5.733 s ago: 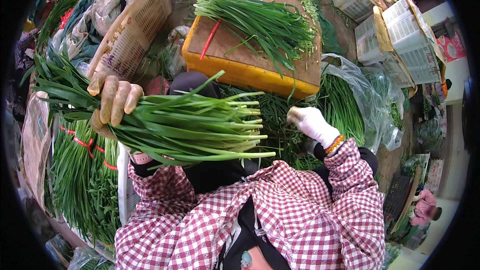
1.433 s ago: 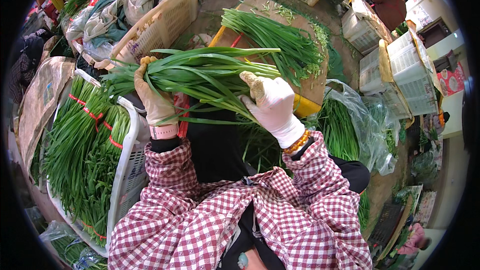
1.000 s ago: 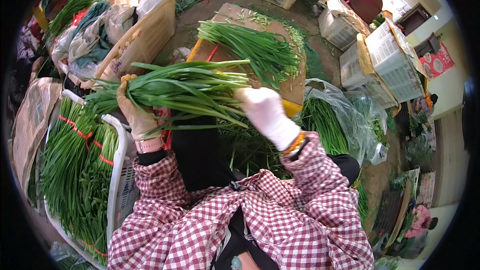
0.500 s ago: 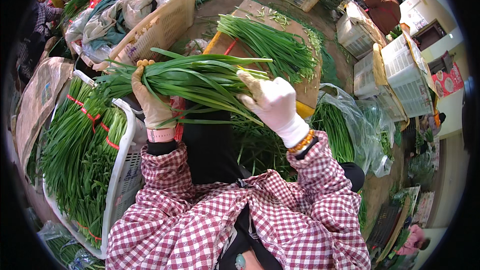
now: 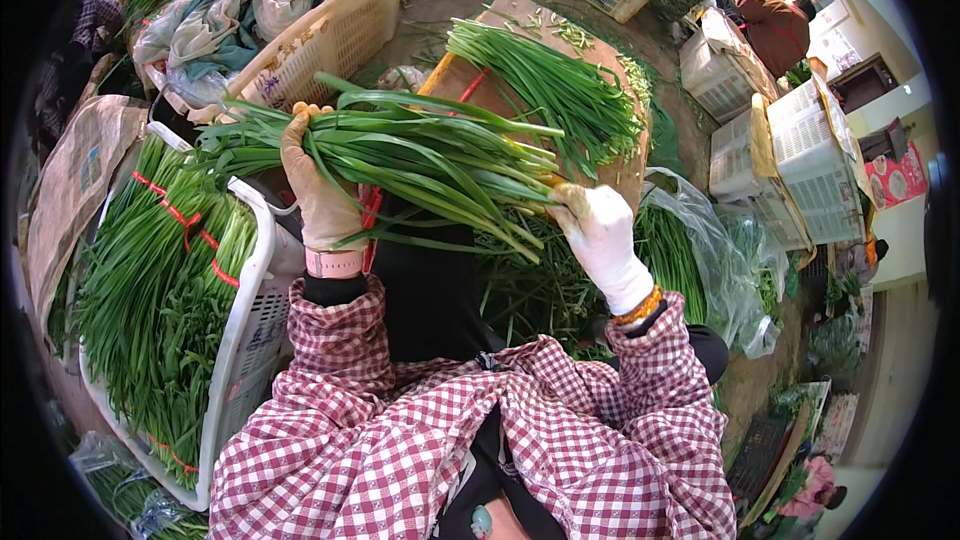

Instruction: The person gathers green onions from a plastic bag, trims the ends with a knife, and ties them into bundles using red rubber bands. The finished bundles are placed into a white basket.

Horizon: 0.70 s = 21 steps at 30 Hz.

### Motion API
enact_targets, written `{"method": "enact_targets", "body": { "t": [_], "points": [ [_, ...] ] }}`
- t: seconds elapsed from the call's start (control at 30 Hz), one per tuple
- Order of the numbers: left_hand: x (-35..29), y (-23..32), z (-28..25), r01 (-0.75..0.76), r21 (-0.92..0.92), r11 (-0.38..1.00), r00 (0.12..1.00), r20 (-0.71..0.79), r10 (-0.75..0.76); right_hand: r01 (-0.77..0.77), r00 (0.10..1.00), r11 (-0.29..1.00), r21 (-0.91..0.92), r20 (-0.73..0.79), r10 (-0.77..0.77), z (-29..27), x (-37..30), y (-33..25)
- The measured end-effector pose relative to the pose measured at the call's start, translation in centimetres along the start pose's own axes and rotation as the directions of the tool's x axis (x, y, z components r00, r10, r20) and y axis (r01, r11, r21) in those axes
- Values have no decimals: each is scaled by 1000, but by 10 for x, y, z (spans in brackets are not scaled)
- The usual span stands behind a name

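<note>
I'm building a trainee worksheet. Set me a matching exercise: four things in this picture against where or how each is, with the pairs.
1. Left grip
2. Right grip
3. Left wristband
4. White crate

A. pink
B. at the stem ends
C. holding red-tied greens
D. around the leaves

Pairs: 1-D, 2-B, 3-A, 4-C

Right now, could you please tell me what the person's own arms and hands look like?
Both sleeves are dark red-and-white checked, with black inner cuffs. The left hand wears a stained tan glove, with a pink wristband below it. The right hand wears a white glove, partly stained brown, with an amber-coloured beaded bracelet.
</note>
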<state>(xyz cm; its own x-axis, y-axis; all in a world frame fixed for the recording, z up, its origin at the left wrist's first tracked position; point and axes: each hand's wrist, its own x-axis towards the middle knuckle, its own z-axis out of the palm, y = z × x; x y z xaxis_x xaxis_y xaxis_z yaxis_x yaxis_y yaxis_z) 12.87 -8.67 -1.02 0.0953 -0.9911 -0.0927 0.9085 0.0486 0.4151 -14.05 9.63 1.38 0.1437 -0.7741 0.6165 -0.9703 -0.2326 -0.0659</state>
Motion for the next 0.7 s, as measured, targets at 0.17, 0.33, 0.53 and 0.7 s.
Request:
{"method": "enact_targets", "body": {
  "t": [0.17,0.33,0.53,0.7],
  "points": [
    [7,2,-9,8,-63,998,999,34,-6,-196,871,907,-372,360,336,-34,-60,33],
    [18,2,-21,15,-124,992,999,51,-9,-517,754,856,-16,465,464,-40,-47,-1],
    [16,3,-25,-32,-77,997,999,41,35,-374,911,924,79,218,350,10,10,-29],
    [10,8,-18,-25,-130,991,993,114,40,-546,833,780,306,303,464,28,22,-24]
  ]
}}
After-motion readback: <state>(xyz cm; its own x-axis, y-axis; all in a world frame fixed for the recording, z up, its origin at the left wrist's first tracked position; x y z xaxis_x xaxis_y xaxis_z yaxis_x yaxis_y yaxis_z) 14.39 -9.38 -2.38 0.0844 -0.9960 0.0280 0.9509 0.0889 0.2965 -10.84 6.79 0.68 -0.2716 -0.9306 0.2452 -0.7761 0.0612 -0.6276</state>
